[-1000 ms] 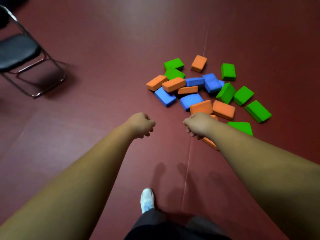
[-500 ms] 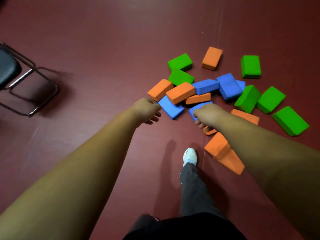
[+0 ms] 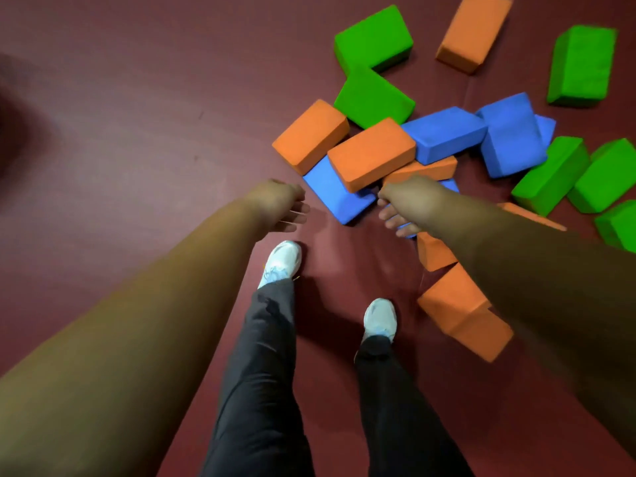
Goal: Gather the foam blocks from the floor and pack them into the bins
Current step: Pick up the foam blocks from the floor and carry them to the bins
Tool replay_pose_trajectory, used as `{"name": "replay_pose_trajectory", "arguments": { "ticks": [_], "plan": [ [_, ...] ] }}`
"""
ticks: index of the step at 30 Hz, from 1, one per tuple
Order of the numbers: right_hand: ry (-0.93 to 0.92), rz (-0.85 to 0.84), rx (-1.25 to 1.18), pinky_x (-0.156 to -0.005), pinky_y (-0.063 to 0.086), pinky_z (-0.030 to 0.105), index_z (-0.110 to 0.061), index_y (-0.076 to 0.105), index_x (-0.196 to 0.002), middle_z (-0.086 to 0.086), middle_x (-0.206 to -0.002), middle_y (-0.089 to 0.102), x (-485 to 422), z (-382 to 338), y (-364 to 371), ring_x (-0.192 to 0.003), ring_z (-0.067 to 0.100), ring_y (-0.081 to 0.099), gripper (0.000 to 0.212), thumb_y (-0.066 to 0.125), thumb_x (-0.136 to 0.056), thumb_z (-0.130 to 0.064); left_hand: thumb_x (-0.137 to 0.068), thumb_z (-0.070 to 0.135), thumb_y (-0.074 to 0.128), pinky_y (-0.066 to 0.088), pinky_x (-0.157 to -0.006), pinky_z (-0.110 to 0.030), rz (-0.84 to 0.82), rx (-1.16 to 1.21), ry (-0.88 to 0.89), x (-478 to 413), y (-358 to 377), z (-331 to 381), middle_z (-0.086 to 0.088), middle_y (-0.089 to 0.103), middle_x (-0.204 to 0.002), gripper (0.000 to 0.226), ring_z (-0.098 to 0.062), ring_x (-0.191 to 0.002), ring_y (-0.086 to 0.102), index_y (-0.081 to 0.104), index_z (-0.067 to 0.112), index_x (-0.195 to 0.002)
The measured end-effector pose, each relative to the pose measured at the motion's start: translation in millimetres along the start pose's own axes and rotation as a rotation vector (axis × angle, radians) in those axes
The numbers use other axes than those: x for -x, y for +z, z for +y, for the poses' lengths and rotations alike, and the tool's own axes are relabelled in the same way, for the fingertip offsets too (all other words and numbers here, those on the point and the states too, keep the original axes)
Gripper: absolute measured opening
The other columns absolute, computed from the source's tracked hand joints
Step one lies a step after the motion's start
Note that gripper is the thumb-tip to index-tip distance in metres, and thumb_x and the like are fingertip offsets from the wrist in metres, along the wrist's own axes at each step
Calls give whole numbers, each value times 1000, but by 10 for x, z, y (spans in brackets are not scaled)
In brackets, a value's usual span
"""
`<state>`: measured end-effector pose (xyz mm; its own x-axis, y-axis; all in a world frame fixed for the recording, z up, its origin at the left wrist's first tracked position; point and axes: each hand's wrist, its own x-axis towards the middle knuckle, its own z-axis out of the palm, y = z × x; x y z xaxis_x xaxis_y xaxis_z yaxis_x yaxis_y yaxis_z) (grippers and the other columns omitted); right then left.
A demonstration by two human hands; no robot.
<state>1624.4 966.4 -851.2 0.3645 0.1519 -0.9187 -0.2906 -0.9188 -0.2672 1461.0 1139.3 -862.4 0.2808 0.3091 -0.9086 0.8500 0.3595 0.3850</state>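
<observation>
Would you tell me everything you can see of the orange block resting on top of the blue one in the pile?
The orange block is a rectangular brick of matte, foam-like material with rounded edges. It lies tilted, broad face up, propped on the blue block. A second orange block sits close on its left; another blue block meets its right end.

Head view, single: wide-angle camera worn on the person's head, facing forward and steeply down at the floor [image 3: 137, 132]. Close range: left hand [image 3: 277, 208] and right hand [image 3: 413, 201] at mid-frame, foam blocks [image 3: 371, 153] just beyond at upper right, own legs [image 3: 261, 373] and shoes [image 3: 282, 259] at lower centre. Edges blurred.
</observation>
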Motion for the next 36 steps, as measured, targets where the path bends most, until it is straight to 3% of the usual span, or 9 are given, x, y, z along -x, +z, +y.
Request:
{"name": "replay_pose_trajectory", "arguments": {
  "ticks": [7,12,15,17,20,26,29,32,36],
  "plan": [
    [180,-28,-132,-74,56,38,-16,64,-115,4,-101,72,-1858,102,600,-88,23,70,41,54,-98,-52,-105,29,54,59,-87,-40,-62,-33,-119,-2078,-75,-179,-9,76,-109,20,-20,-82,73,63,11,-106],
    [209,65,-266,-89,58,48,-28,55,-91,5,-106,66,-2843,116,856,-96,26,69,47,58,-87,-76,-103,51,57,57,-64,-32,-57,116,-171,-3134,-25,-233,-9,70,-112,41,-18,-82,71,59,11,-112],
    [213,133,-329,-88,59,46,-26,60,-105,-1,-106,68,-3255,139,940,-93,22,71,63,60,-78,-84,-96,68,58,57,-48,-29,-22,228,-191,-3563,24,-242,-12,62,-105,57,-23,-86,71,50,13,-110],
    [201,165,-366,-87,59,45,-26,62,-117,-5,-106,70,-3424,221,1006,-92,20,72,69,65,-75,-81,-92,72,60,59,-47,-32,-6,298,-190,-3802,56,-264,-11,61,-106,60,-25,-88,72,50,16,-112],
    [182,153,-369,-79,58,41,-28,65,-117,-6,-106,73,-3510,411,1092,-94,20,72,72,67,-70,-83,-86,73,68,62,-63,-38,17,361,-210,-4046,89,-337,-8,65,-116,69,-23,-89,71,56,19,-128],
    [185,144,-369,-79,58,40,-31,68,-113,-5,-107,74,-3526,475,1109,-96,21,72,66,67,-71,-82,-82,69,75,63,-86,-38,-71,473,-212,-4202,53,-506,-7,61,-102,72,-20,-72,65,63,11,-122],
    [167,171,-410,-80,57,40,-30,65,-120,-5,-111,73,-3500,433,1093,-95,21,71,71,71,-70,-80,-85,63,75,59,-96,-44,-50,537,-158,-4142,-26,-524,-7,65,-106,55,-24,-89,71,62,20,-116],
    [178,207,-415,-79,58,41,-26,60,-119,-2,-111,69,-3410,258,1043,-94,22,70,70,69,-73,-78,-85,59,76,63,-84,-41,-20,589,-142,-3898,-179,-508,-7,70,-112,48,-26,-96,76,59,28,-117],
    [212,267,-311,-81,60,44,-26,55,-113,1,-113,63,-2995,-114,912,-90,26,68,62,70,-73,-71,-83,59,77,61,-63,-31,90,566,-172,-3286,-490,-502,-3,71,-101,50,-20,-70,74,61,27,-119]
  ]
}}
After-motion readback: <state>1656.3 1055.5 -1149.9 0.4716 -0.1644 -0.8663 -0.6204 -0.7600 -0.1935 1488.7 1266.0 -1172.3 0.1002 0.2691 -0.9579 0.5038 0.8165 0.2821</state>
